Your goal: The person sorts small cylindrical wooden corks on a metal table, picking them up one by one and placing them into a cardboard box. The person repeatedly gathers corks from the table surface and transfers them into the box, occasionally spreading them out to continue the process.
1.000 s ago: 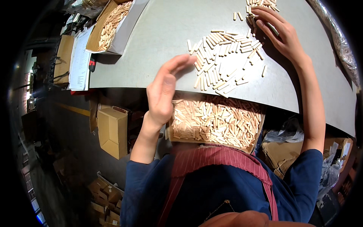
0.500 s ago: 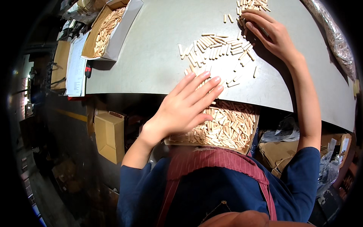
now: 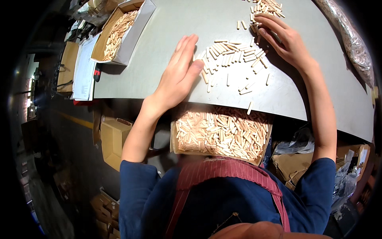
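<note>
Left hand (image 3: 179, 73) had swung up from the near edge of the counter (image 3: 127, 79), fingers straight, free beside wooden pegs (image 3: 232, 58) — low, flat sweeps suited them — right hand (image 3: 285, 43) grip unclear.

A workshop: grey worktable (image 3: 119, 81), wooden pegs (image 3: 227, 133), cardboard boxes (image 3: 113, 139).

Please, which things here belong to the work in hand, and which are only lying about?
Seemingly in the work: left hand, right hand, wooden pegs, table, lower peg box; perhaps upper peg box.
Seemingly just lying about: papers, plastic bag, carton.
</note>
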Demonstrator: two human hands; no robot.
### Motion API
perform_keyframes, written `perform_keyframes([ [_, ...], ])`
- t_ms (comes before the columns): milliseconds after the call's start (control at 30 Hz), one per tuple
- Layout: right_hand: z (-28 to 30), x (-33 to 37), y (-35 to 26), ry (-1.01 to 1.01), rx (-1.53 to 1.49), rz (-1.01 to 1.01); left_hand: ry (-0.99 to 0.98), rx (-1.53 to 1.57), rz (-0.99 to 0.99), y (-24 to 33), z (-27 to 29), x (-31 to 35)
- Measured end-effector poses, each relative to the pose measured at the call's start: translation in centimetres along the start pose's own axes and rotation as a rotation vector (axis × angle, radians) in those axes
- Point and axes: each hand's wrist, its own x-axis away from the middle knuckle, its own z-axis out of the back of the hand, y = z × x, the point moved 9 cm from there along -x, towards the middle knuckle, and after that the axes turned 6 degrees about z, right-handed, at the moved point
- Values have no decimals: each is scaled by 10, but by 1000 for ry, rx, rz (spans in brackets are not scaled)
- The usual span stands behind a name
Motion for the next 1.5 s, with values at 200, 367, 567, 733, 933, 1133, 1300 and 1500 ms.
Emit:
perform_keyframes([
  [200,4,-1,-8,84,17,18,-128,-258,-236,18,-40,-47],
  [367,1,2,-3,2,6,-59,-256,-381,-380,35,-57,-44],
  [567,0,-2,-12,-29,17,-66,-300,-428,-332,47,-51,-8],
  [733,1,0,-8,-18,19,-46,-334,-384,-350,59,-52,16],
  [933,-12,-6,-3,-83,-354,-271,-182,548,7,12,-6,12],
  [1133,-18,-5,-3,-68,-484,-368,6,862,156,-23,12,11],
  [1300,-2,-1,-2,-51,18,3,-72,667,84,-2,-1,4],
  [1500,0,-5,-7,-84,11,-19,-201,564,39,18,-30,-8],
])
